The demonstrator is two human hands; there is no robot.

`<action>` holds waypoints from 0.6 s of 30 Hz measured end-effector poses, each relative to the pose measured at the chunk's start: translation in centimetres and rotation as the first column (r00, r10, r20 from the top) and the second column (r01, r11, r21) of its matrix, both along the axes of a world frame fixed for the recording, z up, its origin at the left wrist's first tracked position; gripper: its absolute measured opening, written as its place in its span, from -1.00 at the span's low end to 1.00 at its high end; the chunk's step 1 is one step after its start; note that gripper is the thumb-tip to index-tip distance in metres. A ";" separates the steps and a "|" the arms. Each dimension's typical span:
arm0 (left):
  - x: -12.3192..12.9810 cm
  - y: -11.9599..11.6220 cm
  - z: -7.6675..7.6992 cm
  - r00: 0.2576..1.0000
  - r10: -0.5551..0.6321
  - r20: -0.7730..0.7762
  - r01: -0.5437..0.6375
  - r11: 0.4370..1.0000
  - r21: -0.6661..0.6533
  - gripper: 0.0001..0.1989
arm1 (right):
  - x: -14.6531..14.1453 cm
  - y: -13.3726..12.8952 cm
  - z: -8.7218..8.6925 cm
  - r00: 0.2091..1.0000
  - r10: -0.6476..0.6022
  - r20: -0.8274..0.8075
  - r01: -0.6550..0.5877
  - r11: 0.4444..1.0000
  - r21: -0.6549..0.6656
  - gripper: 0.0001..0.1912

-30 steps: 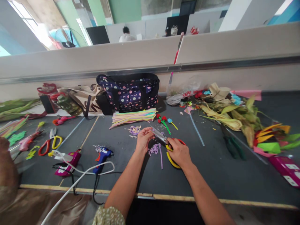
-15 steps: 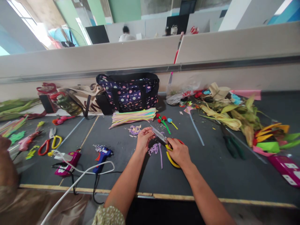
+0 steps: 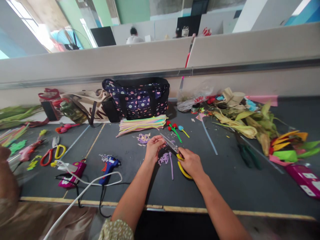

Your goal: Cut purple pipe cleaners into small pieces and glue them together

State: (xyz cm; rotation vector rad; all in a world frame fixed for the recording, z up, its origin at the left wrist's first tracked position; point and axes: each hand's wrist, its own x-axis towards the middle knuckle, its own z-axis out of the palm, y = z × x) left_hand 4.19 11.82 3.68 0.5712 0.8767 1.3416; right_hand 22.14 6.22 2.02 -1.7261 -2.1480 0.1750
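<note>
My right hand (image 3: 192,162) is closed around the yellow handles of a pair of scissors (image 3: 170,143), whose blades point up and left toward my left hand. With fingers pinched together, my left hand (image 3: 154,146) is at the blade tips; what it holds is too small to make out. Below the blades lie a pile of short purple pieces (image 3: 164,158) and a longer purple strip (image 3: 171,166). Another heap of purple and pale bits (image 3: 143,138) is just left of my left hand. Red pompom stems (image 3: 175,128) lie beyond the scissors.
A bundle of pastel pipe cleaners (image 3: 142,125) lies before a dotted bag (image 3: 140,98). On the left are a blue glue gun (image 3: 110,168), its cord, and other scissors (image 3: 55,150). Pliers (image 3: 246,153) and dried husks (image 3: 250,126) are right. Another person's arm (image 3: 7,176) is far left.
The scissors' handles have come closer together in my right hand, and the blades look more closed. My left hand stays nearly in place.
</note>
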 end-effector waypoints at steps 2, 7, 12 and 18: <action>0.0 0.0 0.1 1.000 -0.003 -0.007 0.003 1.000 -0.004 -0.66 | 0.0 0.0 0.0 1.000 -0.019 -0.010 0.019 1.000 0.005 -0.82; -0.2 0.1 -0.1 1.000 0.002 -0.007 -0.002 1.000 -0.008 -0.67 | 0.3 0.1 0.6 0.991 -0.137 0.004 0.136 0.988 0.067 -0.73; -0.2 0.2 -0.1 1.000 0.013 -0.009 -0.013 1.000 -0.011 -0.67 | 0.6 0.2 0.9 0.979 -0.198 0.044 0.195 0.979 0.067 -0.63; -0.2 0.2 0.1 0.999 0.034 -0.016 -0.035 0.999 -0.021 -0.68 | 0.7 0.3 0.5 0.982 -0.186 0.045 0.184 0.982 0.040 -0.71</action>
